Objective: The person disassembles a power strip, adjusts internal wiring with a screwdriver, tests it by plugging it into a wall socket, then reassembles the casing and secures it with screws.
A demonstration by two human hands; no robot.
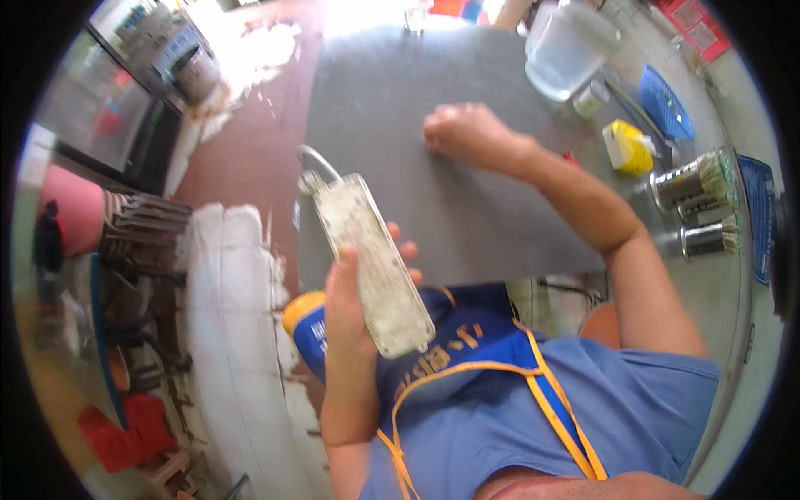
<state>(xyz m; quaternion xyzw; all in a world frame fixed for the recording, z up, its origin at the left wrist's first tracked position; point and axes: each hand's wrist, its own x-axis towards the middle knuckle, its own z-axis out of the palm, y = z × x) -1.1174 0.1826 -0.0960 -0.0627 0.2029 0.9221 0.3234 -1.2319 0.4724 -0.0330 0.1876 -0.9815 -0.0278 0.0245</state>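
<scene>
A long, off-white power strip [371, 267] is in my left hand [343, 292], which wraps round it with the thumb on top and the fingertips showing at the far side. Its flat face is stained and has screws along the edges. A pale cable [319, 160] loops from its far end. Up on the grey table top [383, 108], my right hand [471, 132] is closed in a fist. Whatever it may hold is hidden under the fingers. My right arm reaches across the table from the right.
Along the table's right side stand a clear plastic tub [567, 54], a small jar [591, 98], a yellow box [627, 147], a blue basket [666, 104] and metal cups of chopsticks [679, 185]. To the left are stacked stools [73, 208] and a metal pot [196, 75].
</scene>
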